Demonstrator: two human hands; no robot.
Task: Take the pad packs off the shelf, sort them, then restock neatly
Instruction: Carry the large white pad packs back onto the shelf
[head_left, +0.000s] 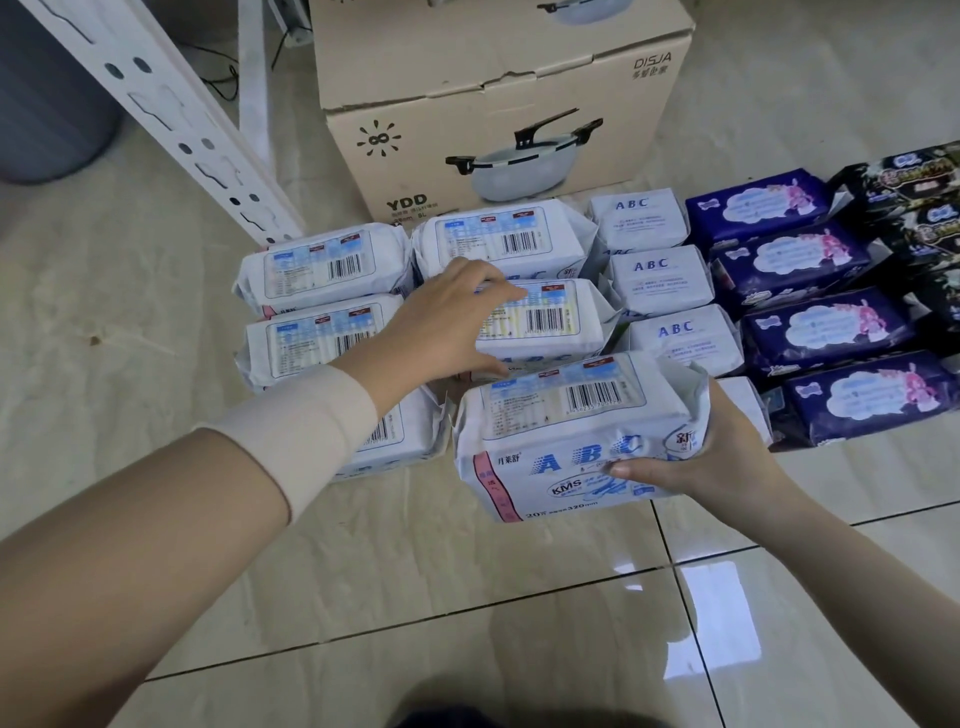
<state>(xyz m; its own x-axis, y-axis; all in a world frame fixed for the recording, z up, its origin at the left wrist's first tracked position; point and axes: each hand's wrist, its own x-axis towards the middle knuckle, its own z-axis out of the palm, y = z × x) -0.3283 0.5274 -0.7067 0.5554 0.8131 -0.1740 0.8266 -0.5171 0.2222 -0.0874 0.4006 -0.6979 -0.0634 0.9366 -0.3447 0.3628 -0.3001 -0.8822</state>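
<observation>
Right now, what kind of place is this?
Probably a stockroom or shop back room: pad packs lie in rows on the tiled floor, beside a slotted shelf post and a cardboard box.

Top edge cuts off the cardboard box (467, 78) and shelf upright (171, 104); left edge cuts the grey bin (47, 104); right edge cuts the black packs (914, 208). The wristband (306, 431) covers much of the nearest left white pack (400, 436), while the held pack (561, 431) and right hand (727, 457), its fingers out of sight behind that pack, conceal most of a small white pack (749, 402). The left hand (441, 322) masks part of the middle pack (550, 322) label, grip or mere contact not determinable; fine label print is illegible.
</observation>
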